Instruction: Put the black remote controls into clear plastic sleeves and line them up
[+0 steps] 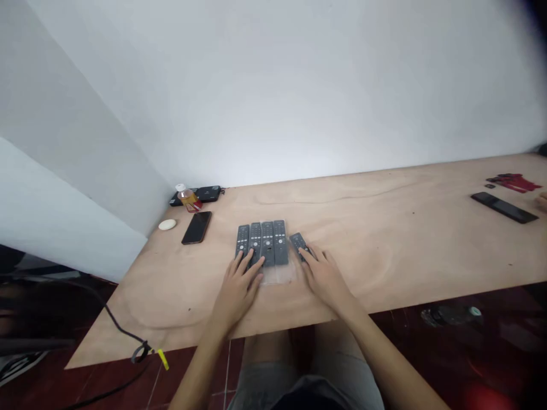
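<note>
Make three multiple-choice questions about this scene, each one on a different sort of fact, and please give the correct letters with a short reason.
1. Where does the black smartphone lie?
A. On the floor
B. On the wooden table, left of the dark grey remote controls
C. Under the right hand

2. How many remote controls lie side by side in the row?
A. Three
B. Five
C. Four

3. What is the left hand doing?
A. Its fingers touch the row of remotes
B. It lifts a bottle
C. It hangs in the air, touching nothing

1: B, the phone lies on the tabletop, left of the row.
2: C, four lie together; a fifth remote lies apart, under the right hand.
3: A, the fingers lie on the row.
</note>
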Available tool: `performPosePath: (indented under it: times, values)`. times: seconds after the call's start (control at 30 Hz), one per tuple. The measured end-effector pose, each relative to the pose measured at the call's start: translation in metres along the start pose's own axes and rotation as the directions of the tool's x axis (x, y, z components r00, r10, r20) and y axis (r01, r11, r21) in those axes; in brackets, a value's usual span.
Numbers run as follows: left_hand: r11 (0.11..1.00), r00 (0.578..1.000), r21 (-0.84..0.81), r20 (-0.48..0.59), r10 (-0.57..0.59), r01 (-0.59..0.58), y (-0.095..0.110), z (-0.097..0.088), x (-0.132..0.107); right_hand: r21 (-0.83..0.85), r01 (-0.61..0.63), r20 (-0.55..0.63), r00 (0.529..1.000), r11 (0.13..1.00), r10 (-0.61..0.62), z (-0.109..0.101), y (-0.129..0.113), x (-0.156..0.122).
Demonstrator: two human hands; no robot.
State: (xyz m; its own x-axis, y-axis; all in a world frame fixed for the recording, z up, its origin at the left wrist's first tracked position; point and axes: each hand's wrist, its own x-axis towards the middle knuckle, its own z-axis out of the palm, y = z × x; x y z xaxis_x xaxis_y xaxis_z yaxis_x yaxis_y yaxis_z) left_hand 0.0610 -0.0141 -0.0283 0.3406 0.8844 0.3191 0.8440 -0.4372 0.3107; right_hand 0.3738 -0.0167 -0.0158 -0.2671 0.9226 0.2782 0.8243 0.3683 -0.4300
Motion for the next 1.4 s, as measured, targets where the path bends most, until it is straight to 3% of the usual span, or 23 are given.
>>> performPosePath:
  times: [0.17,0.27,0.37,0.53,0.63,1.0,1.13,1.27,1.4]
  values:
    - [1.000,1.000,0.005,0.005,-0.005,0.005,0.000,0.000,-0.003,-0.014,-0.072,-0.034,0.997,0.997,0.072,0.028,-0.015,0.072]
    - [1.000,1.000,0.000,-0.001,-0.003,0.003,0.000,0.000,-0.003,0.003,-0.059,-0.043,0.997,0.998,0.059,0.034,-0.014,0.086]
    - [1.000,1.000,-0.001,-0.007,-0.003,0.003,0.001,-0.001,-0.002,0.034,-0.012,-0.050,0.999,0.999,0.014,0.031,-0.013,0.070]
    - [1.000,1.000,-0.009,-0.009,0.001,-0.002,0.003,-0.001,-0.002,0.082,0.099,-0.035,0.995,0.992,-0.097,0.016,-0.015,0.010]
    - [1.000,1.000,-0.010,-0.019,0.009,-0.009,0.003,0.000,-0.002,0.102,0.141,-0.023,0.990,0.985,-0.139,0.012,-0.014,-0.011]
    - [0.995,0.997,-0.075,-0.012,0.070,-0.071,-0.003,0.005,0.015,0.049,0.122,0.012,0.992,0.991,-0.122,0.016,-0.015,-0.006]
    - [0.983,0.985,-0.181,-0.163,-0.054,0.024,0.002,0.000,0.015,0.053,0.133,-0.010,0.991,0.990,-0.133,0.011,-0.016,-0.011]
    - [0.947,0.914,-0.278,-0.321,-0.247,0.159,-0.005,-0.008,0.013,0.053,0.142,-0.038,0.989,0.988,-0.140,0.013,-0.014,-0.013]
    - [0.917,0.862,-0.327,-0.368,-0.348,0.230,-0.014,-0.013,0.011,0.059,0.118,-0.085,0.990,0.991,-0.113,0.017,-0.010,-0.012]
